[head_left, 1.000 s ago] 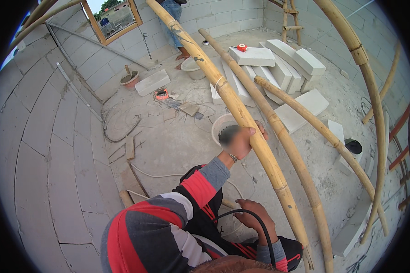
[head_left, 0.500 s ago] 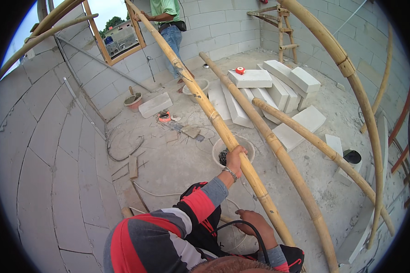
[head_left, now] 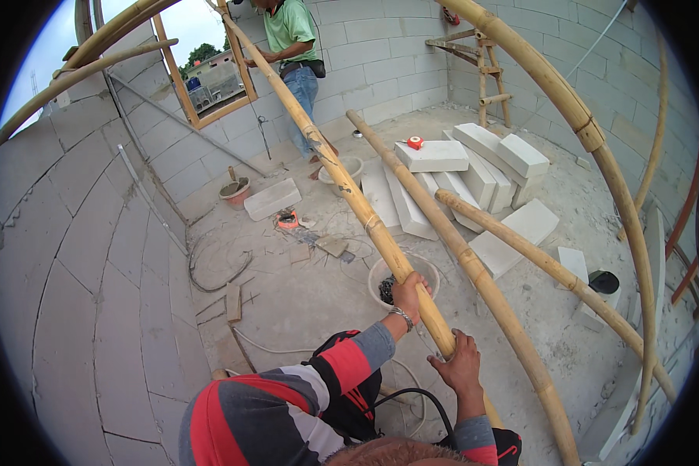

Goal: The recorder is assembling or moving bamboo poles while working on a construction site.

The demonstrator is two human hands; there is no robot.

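A long yellow bamboo pole [head_left: 340,172] slants from the window at the far left down to me at the lower right. My left hand [head_left: 406,301] is closed round it, a bracelet on the wrist. Lower down, my right hand [head_left: 461,370] lies over the same pole, thumb on one side and fingers on the other. Near the window a person in a green shirt [head_left: 291,37] has a hand at the pole's far part. Just beyond my left hand stands a pale bucket [head_left: 431,272] with dark contents.
Two more bamboo poles [head_left: 474,272] slope across on the right, beside curved bamboo overhead. White blocks [head_left: 431,156] are piled behind them, a red tape measure [head_left: 415,143] on top. A cable [head_left: 276,349] runs over the floor. Block walls [head_left: 85,311] enclose the left and back.
My right hand has come up from below onto the pole. My left hand keeps its grip and appears slightly lower and farther right, as the whole view has shifted a little.
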